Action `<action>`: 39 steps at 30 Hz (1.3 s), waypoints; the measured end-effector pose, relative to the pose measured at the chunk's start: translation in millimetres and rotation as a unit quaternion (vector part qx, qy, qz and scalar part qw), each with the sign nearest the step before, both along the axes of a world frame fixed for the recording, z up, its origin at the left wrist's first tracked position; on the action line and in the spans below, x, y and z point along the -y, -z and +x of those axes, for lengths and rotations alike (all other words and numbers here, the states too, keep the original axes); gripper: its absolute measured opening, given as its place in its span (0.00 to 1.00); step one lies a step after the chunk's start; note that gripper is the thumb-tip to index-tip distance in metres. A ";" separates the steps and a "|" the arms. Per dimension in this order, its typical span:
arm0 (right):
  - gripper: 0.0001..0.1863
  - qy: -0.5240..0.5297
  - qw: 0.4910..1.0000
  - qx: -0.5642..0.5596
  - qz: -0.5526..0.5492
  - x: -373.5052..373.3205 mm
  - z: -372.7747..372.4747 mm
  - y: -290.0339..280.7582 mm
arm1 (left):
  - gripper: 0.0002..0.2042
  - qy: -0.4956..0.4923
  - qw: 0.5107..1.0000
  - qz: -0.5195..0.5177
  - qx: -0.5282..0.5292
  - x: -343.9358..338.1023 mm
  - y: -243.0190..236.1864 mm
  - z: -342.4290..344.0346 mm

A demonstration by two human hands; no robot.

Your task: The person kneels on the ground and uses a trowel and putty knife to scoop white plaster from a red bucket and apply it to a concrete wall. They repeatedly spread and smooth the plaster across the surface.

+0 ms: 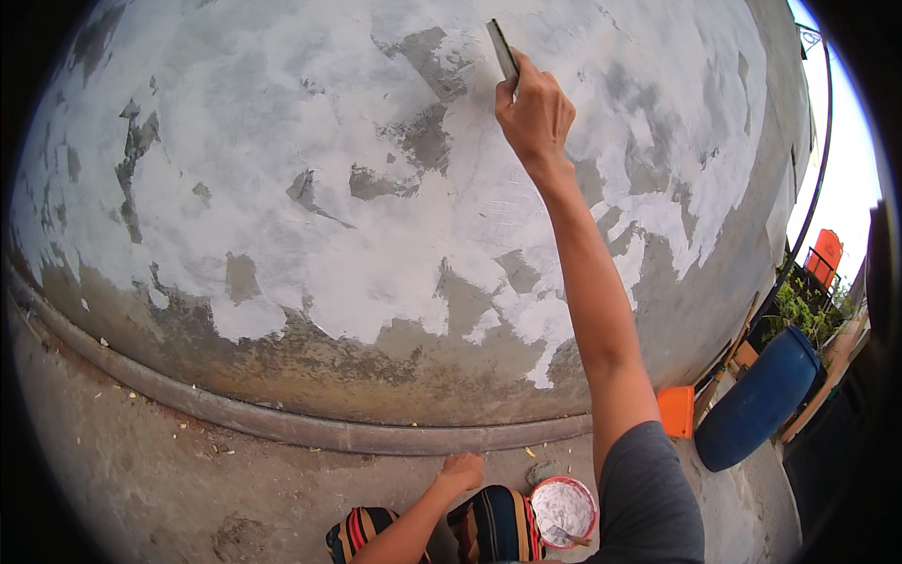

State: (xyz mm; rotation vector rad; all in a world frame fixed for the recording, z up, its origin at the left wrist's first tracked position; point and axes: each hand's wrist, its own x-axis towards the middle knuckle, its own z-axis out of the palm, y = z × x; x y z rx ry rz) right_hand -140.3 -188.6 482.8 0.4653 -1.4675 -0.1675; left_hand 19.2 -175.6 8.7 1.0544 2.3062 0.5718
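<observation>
One flat blade (503, 51) in the right hand (537, 111) points lengthwise steeply up-left.

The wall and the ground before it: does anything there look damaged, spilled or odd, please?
The wall looks uneven: its white coat is patchy, with grey showing through, and its lower edge is ragged. A few pale crumbs litter the ground; they may be fallen bits.

Right hand (537, 108) raised, clenched | left hand (460, 473) low (fingers (476, 462) apparently curled)
</observation>
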 end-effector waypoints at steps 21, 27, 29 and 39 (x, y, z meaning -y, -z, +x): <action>0.31 0.145 0.989 -0.022 -0.005 -82.8 -13.7 61.2 | 0.24 0.012 0.999 0.008 -0.037 -8.0 7.0 8.3; 0.27 0.143 0.984 0.048 0.097 -77.2 -2.7 144.8 | 0.23 0.009 0.999 -0.040 -0.021 -14.4 0.0 13.6; 0.25 0.085 0.980 0.160 0.081 -80.3 21.7 140.9 | 0.23 0.009 0.999 -0.040 -0.019 -13.6 2.1 19.0; 0.14 0.012 0.984 0.008 -0.176 -126.7 26.5 36.2 | 0.25 0.006 0.999 -0.032 -0.043 -15.2 6.0 18.5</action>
